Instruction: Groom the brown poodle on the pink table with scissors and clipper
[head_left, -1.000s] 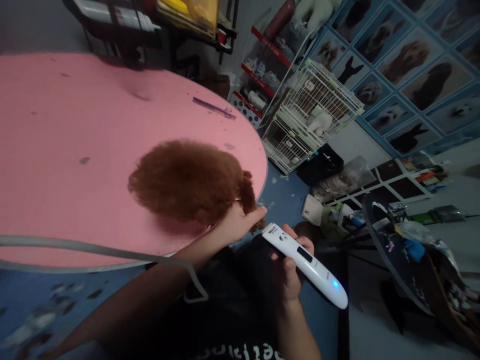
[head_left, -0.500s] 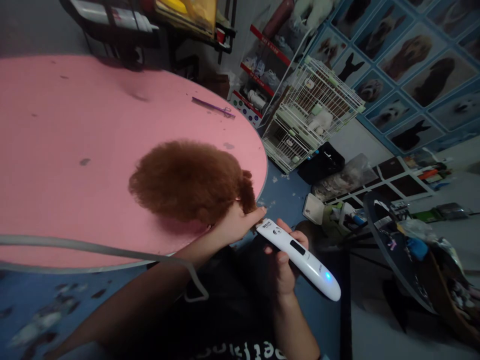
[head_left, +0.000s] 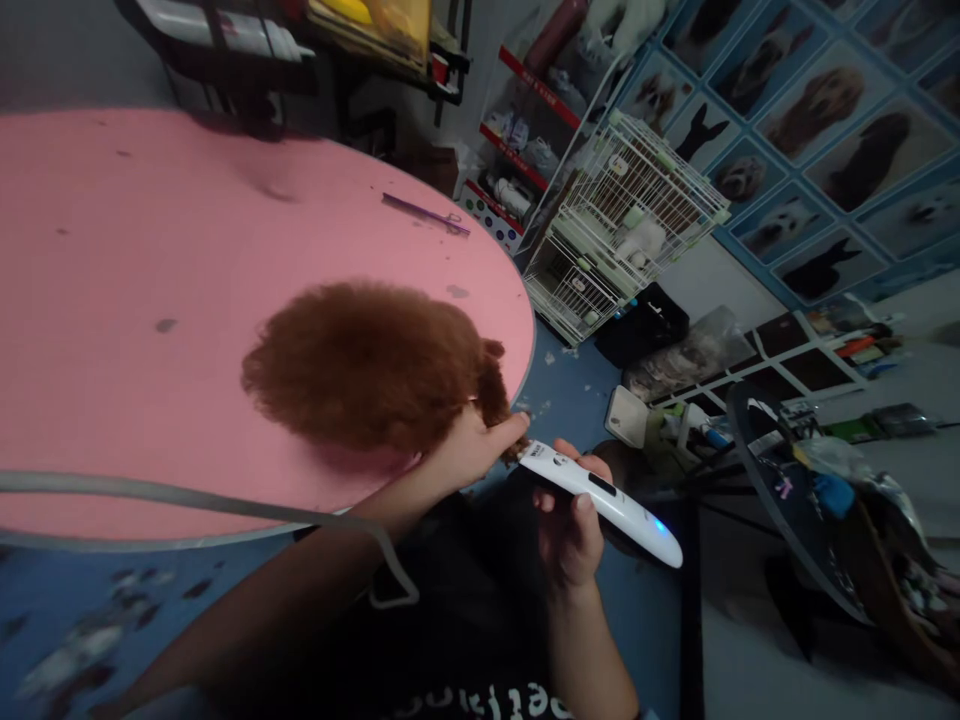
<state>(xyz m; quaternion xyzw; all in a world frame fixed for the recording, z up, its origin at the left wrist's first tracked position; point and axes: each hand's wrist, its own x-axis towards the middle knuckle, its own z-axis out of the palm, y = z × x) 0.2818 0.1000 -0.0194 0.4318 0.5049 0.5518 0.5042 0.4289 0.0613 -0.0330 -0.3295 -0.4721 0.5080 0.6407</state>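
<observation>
A fluffy brown dog [head_left: 367, 365] is on the pink round table [head_left: 150, 400], close to its edge. My left hand [head_left: 472, 445] is closed around a narrow brown part of the dog, at its right end. Whether that part is a leg or the muzzle, I cannot tell. In my right hand [head_left: 574, 530] is a white hair clipper [head_left: 600, 495] with a dark button panel and a lit blue light. The clipper's blade end lies against the brown fur just past my left thumb. My left fingers are partly hidden by the dog.
Purple scissors [head_left: 426, 215] lie near the table's far edge. A grey bent tube [head_left: 225, 502] crosses over the near side and my left forearm. White wire cages [head_left: 622, 220] stand beyond the table. At right is a dark round stand [head_left: 780, 500] with items.
The clipper has swung to a flatter angle, its rear end rising, and my right hand has turned with it. The dog's fluffy body has shifted slightly left. My left hand keeps its hold.
</observation>
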